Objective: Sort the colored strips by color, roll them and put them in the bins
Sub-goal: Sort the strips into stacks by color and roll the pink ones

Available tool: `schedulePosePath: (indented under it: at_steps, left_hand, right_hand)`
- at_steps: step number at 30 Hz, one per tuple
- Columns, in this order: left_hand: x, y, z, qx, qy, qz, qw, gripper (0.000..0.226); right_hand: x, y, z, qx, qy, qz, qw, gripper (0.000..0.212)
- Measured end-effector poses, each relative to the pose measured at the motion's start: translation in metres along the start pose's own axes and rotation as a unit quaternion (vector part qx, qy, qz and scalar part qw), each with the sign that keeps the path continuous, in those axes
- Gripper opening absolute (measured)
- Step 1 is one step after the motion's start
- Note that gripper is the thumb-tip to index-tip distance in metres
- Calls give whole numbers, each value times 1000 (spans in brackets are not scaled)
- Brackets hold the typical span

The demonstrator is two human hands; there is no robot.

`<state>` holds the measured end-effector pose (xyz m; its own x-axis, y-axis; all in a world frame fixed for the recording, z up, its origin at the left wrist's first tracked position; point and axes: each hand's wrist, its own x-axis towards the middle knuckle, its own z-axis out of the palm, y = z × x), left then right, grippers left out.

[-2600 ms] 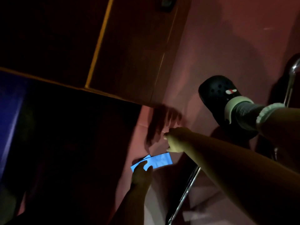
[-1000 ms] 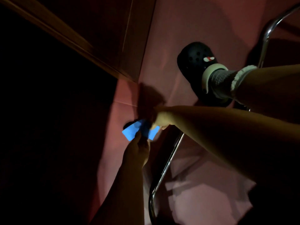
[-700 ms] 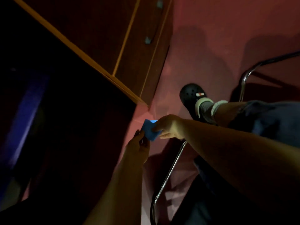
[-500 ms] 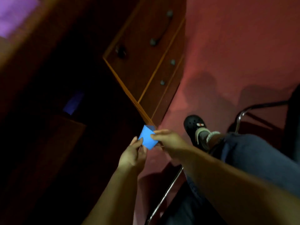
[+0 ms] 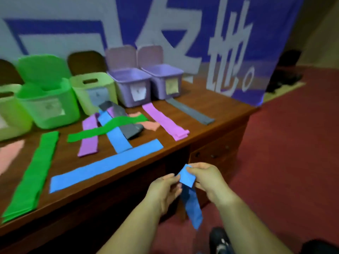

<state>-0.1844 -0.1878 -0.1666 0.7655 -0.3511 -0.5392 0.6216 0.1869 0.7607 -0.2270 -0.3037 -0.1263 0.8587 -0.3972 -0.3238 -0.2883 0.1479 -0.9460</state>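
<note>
Both my hands hold one blue strip [image 5: 190, 198] in the air, off the desk's front right corner. My left hand [image 5: 165, 189] pinches its upper edge, and my right hand [image 5: 207, 178] pinches the folded top; the rest hangs down. On the wooden desk [image 5: 183, 143] lie a long blue strip [image 5: 106, 165], a second blue strip [image 5: 115, 132], green strips [image 5: 31, 173], purple strips [image 5: 165, 123], grey strips [image 5: 190, 110] and pink pieces [image 5: 150, 125]. Green bins [image 5: 47, 103] and purple bins [image 5: 132, 85] stand open at the back.
A blue and white banner [image 5: 165, 33] hangs behind the desk. Red carpet [image 5: 284, 162] covers the floor on the right. My black shoe [image 5: 220, 241] shows at the bottom. The desk has drawers [image 5: 212, 154] below its right end.
The view has risen from the dark floor beside the desk to the desktop. My hands have lifted the blue strip from the floor and now hold it at desk height.
</note>
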Motion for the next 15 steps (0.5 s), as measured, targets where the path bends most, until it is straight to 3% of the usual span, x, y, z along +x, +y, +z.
schedulePosePath:
  at_steps: [3, 6, 10, 12, 15]
  left_hand:
    - [-28, 31, 2, 80, -16, 60, 995, 25]
    - [-48, 62, 2, 201, 15, 149, 968, 34]
    - [-73, 109, 5, 319, 38, 323, 890, 55]
    - [-84, 130, 5, 327, -5, 357, 875, 63]
    - [-101, 158, -1, 372, -48, 377, 847, 30]
  right_hand:
    - [-10, -36, 1, -99, -35, -36, 994, 22]
    - [-19, -84, 7, -224, -82, -84, 967, 17]
    - [-35, -145, 21, -396, -83, -175, 898, 7]
    - [-41, -170, 32, -450, -87, -219, 861, 24]
    - [-55, -200, 51, -497, -94, -268, 820, 30]
